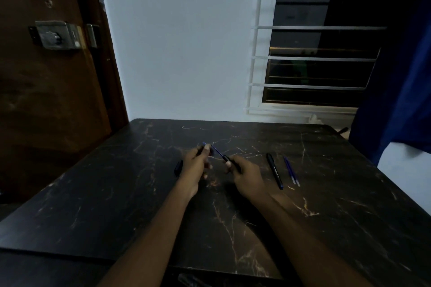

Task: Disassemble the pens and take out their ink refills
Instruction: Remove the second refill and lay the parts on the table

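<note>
Just below centre frame, over the dark marble-look table point(326, 228), your right hand point(247, 177) is closed round the black pen barrel point(229, 161) while your left hand point(198, 163) pinches the blue refill point(217, 150) sticking out of it. That refill looks thin, light and bendy, so grip close to the barrel and pull straight. Two refills point(291, 171) already lie right of centre beside another pen point(275, 170).

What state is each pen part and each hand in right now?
Left hand: pinching the blue refill's far end.
Right hand: gripping the black barrel, refill partly out.
Black pen: lying assembled.
Loose refills: removed, lying together.
Black piece: lying on the table.
</note>
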